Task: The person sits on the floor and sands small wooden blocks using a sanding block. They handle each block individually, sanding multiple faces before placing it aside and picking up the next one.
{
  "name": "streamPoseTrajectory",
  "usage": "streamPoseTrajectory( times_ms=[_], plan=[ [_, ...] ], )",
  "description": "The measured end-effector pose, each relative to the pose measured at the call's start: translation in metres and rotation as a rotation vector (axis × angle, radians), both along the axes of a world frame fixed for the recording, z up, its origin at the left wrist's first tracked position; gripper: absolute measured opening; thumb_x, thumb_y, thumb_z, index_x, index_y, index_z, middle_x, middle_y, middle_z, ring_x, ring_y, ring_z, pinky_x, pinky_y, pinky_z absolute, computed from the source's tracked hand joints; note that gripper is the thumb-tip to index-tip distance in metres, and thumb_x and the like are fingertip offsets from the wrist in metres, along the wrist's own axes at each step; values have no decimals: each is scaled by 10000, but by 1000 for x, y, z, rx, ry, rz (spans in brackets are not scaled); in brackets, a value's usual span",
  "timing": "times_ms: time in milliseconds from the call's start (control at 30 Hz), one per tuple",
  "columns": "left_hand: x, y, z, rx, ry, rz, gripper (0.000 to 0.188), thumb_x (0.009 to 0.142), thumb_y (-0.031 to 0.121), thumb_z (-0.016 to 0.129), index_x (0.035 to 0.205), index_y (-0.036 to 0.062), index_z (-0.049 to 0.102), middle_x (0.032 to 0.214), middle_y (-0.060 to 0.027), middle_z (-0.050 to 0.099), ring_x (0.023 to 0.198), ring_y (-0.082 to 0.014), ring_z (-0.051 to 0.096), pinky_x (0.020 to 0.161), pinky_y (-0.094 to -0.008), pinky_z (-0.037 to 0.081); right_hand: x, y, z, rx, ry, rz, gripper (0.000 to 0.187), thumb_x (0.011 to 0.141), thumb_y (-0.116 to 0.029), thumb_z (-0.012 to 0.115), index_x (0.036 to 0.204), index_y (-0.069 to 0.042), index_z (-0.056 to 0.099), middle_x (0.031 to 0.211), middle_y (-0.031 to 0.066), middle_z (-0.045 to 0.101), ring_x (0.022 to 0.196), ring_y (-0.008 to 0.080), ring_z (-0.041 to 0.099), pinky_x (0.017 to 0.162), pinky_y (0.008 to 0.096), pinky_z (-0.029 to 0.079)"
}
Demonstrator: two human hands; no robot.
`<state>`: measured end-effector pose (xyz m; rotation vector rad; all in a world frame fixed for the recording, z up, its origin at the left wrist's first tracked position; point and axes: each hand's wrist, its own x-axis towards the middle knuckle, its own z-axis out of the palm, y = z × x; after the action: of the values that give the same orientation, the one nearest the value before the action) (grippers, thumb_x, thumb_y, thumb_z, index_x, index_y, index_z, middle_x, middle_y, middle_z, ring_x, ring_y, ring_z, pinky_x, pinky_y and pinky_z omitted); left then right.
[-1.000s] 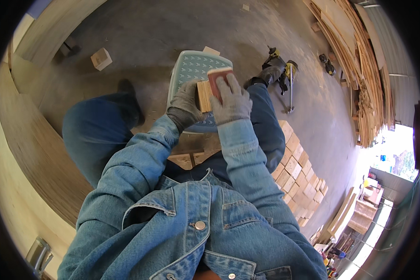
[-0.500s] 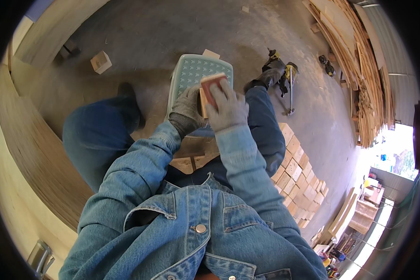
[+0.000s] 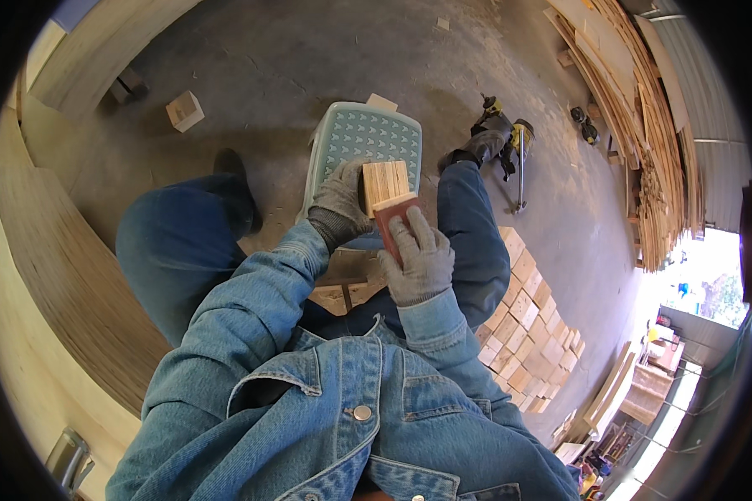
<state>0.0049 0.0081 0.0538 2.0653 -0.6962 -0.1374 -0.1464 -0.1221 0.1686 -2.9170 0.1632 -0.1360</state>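
Left hand [image 3: 341,199]: our grip holds a wooden block [image 3: 385,184].
Right hand [image 3: 421,260]: we clasp a reddish pad [image 3: 398,219].
Stool [image 3: 369,132]: pale green, perhaps touching the block.
Floor [image 3: 309,54]: grey, stacked blocks [image 3: 528,330] at right.

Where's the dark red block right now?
The dark red block is near the centre of the head view, in the right hand, at the near edge of the wooden block that the left hand holds.

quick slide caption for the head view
At a pale teal stool, the left hand grips a wooden block; the right hand holds a reddish block at its near edge.
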Motion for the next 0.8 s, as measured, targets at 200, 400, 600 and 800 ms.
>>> streamPoseTrajectory(
  times_ms=[200,400,600,800],
  plan=[
    [1,-3,4,-1,153,4,1009,644,426,966,1454,119,448,1384,-174,540,1314,-369,539,1154,-476,450,44,-3,-3,-12,-11,-30,583,839,-347,757,1399,-215,665,1551,69,521,1225,420,594,1007,564,488],
    [1,-5,3,25,37,14,926,670,399,956,1422,113,499,1360,-168,576,1294,-368,552,1126,-482,452,145,-8,5,-11,119,-164,603,856,-391,737,1432,-261,613,1582,16,486,1224,399,601,979,554,497],
    [5,-3,-13,-112,46,-13,855,684,353,960,1382,97,536,1342,-159,617,1260,-342,603,1100,-450,481,75,1,7,-25,35,-46,607,839,-388,768,1410,-241,624,1569,21,473,1213,376,597,968,556,493],
    [0,-6,-14,-42,88,14,791,737,367,934,1377,92,560,1310,-138,657,1215,-301,644,1051,-443,531,-7,8,8,30,15,26,586,840,-338,761,1400,-195,662,1541,80,517,1220,432,573,1027,575,470]
  ],
)
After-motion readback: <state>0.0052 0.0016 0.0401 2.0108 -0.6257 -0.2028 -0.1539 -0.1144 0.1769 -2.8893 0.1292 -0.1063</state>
